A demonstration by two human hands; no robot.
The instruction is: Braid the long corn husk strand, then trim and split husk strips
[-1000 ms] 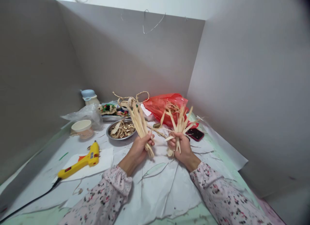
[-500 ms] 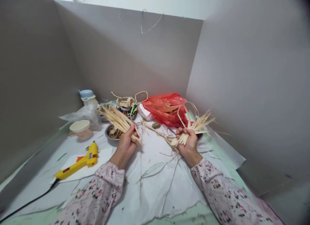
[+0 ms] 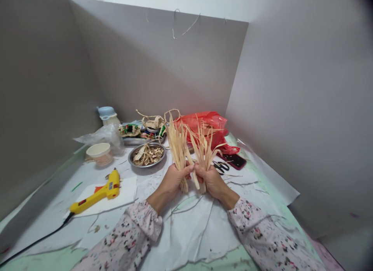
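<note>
Nearby, metal bowl (image 3: 146, 167) of husk scraps (image 3: 147, 155)

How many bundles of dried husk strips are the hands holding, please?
2: one bundle is gripped in the left hand, and one bundle in the right hand.

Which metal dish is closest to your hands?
The round steel bowl of dry husk scraps. It sits in front, while the flat rectangular metal tray lies farther back, behind it.
</note>
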